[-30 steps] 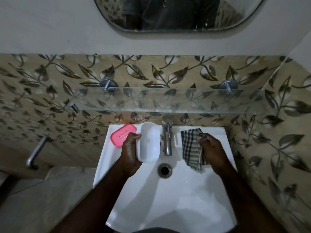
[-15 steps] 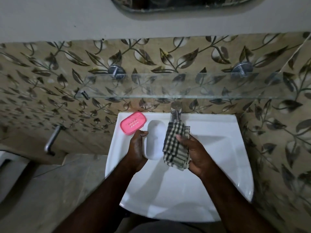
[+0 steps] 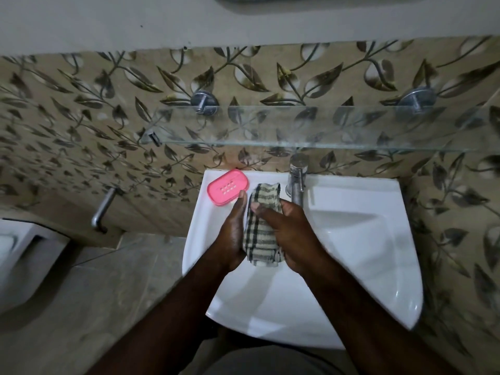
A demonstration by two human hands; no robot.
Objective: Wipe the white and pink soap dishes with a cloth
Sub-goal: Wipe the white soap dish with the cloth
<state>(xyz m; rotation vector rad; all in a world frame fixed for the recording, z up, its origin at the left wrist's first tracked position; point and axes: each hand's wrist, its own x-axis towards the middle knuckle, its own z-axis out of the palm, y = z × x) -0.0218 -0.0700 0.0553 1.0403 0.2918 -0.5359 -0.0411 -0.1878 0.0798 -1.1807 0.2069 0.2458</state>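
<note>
Head view is showing the white soap dish almost wholly covered: it is lying under the checked cloth [image 3: 259,228], held between the two hands above the left part of the sink [image 3: 351,185], near its far edge. Its own surface is not plainly showing, so I cannot tell how it is tilted.

The left hand [image 3: 230,231] is cupping the left side of the bundle, its thumb lying up along the edge. The right hand [image 3: 293,239] is curling over the cloth from the right and pressing it down onto the dish. The wiping of the white dish seems to be under way.

The pink soap dish [image 3: 228,186] is sitting on the far left corner of the sink, just beside the left thumb tip, and looks untouched. The tap [image 3: 297,175] is standing at the far edge, close to the cloth's far end. A glass shelf [image 3: 324,128] is hanging above.

Risks, as I judge them:
- the smooth dish is being held only from one side, so a hard rub could be pushing it out of the left hand into the basin;
- the left thumb could be nudging the pink dish off its corner;
- the cloth's loose end could be snagging on the tap.
</note>
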